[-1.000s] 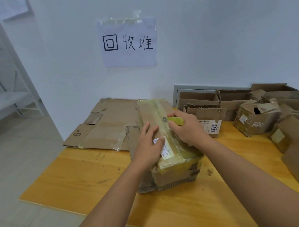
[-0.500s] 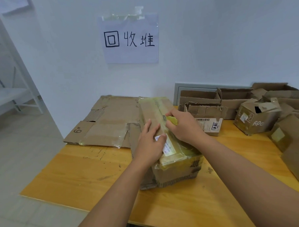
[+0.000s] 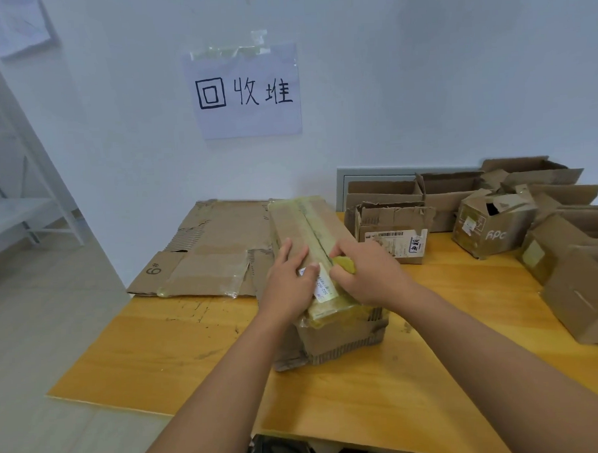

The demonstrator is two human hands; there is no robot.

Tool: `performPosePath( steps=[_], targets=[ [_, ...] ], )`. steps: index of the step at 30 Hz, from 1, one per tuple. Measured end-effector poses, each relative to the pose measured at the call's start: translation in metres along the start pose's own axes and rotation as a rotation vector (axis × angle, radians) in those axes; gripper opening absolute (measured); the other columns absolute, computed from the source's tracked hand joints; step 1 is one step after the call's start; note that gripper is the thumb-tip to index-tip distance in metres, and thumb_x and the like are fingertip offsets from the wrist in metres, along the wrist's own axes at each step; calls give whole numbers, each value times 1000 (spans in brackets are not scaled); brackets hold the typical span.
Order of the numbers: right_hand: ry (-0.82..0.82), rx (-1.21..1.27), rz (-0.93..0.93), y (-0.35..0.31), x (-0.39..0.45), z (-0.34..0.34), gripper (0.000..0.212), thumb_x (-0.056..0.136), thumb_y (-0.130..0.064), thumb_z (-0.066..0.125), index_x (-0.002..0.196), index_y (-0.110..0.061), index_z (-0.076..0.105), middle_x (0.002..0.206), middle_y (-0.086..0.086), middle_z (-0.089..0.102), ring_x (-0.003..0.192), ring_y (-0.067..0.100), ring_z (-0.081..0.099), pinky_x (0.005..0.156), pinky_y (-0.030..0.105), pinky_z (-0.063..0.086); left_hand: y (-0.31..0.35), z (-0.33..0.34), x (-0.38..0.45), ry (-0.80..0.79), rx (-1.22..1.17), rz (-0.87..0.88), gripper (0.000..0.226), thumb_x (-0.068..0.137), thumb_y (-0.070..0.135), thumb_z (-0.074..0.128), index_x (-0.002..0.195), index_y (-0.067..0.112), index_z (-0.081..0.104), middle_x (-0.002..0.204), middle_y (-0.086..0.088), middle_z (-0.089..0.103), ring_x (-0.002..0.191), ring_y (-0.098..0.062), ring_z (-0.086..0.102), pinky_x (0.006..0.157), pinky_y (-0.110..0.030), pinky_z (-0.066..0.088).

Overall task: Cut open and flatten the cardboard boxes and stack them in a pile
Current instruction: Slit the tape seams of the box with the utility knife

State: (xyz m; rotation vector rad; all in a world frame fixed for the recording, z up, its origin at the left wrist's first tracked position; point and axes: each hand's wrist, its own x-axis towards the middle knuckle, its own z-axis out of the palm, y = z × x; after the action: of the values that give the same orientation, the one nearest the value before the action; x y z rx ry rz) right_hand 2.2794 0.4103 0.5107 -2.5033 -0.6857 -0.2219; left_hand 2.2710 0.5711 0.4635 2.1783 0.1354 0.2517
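A long taped cardboard box (image 3: 302,222) lies lengthwise in the middle of the wooden table (image 3: 366,394). A slit runs along its top tape seam. My left hand (image 3: 289,281) presses flat on the box's top, left of the seam, fingers over a white label. My right hand (image 3: 368,274) grips a yellow-green box cutter (image 3: 345,266) held against the seam near the box's near end; its blade is hidden. A pile of flattened cardboard (image 3: 210,257) lies behind and left of the box.
Several open, torn boxes stand at the back right (image 3: 394,236) and along the right edge (image 3: 588,292). A paper sign (image 3: 245,91) is taped to the wall. The table's left edge drops to tiled floor. A white shelf frame (image 3: 23,211) stands far left.
My right hand has drawn the cutter toward me along the seam, leaving a longer slit behind it. My left hand has stayed pressed on the box.
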Motion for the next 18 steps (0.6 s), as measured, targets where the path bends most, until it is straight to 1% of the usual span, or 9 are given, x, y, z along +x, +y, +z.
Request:
performPosePath(
  steps=[4, 7, 10, 14, 18],
  targets=[
    [-9, 9, -14, -1, -19, -3, 16, 93, -28, 57, 107, -19, 58, 73, 6, 63, 62, 16, 49, 55, 31, 35, 3, -1, -2, -14, 62, 9, 52, 100, 41, 45, 151, 35, 35, 164, 15, 7, 149, -19, 19, 117, -47, 26],
    [0, 18, -19, 0, -35, -6, 13, 93, -27, 57, 103, -19, 59, 78, 6, 65, 67, 21, 55, 56, 33, 40, 6, -2, -4, -23, 102, 12, 52, 102, 39, 42, 153, 33, 33, 165, 11, 6, 150, -21, 15, 117, -44, 20],
    [29, 18, -49, 0, -50, -8, 12, 93, -24, 56, 102, -18, 60, 76, 6, 66, 65, 23, 58, 55, 34, 40, 10, -3, -5, -22, 121, 14, 52, 102, 38, 43, 152, 31, 34, 165, 8, 7, 150, -21, 15, 118, -42, 19],
    [67, -6, -93, 0, -66, -4, 12, 95, -23, 54, 104, -17, 59, 73, 2, 62, 64, 20, 54, 50, 28, 32, 14, -4, -9, -18, 143, 15, 46, 103, 36, 43, 148, 32, 41, 165, 7, 9, 148, -23, 21, 115, -42, 25],
    [85, -37, -120, 0, -78, -4, 18, 96, -24, 53, 110, -15, 60, 77, 2, 63, 67, 20, 54, 52, 27, 33, 18, -4, -14, -13, 154, 21, 41, 104, 35, 41, 144, 32, 46, 165, 4, 10, 147, -24, 25, 112, -39, 28]
  ],
)
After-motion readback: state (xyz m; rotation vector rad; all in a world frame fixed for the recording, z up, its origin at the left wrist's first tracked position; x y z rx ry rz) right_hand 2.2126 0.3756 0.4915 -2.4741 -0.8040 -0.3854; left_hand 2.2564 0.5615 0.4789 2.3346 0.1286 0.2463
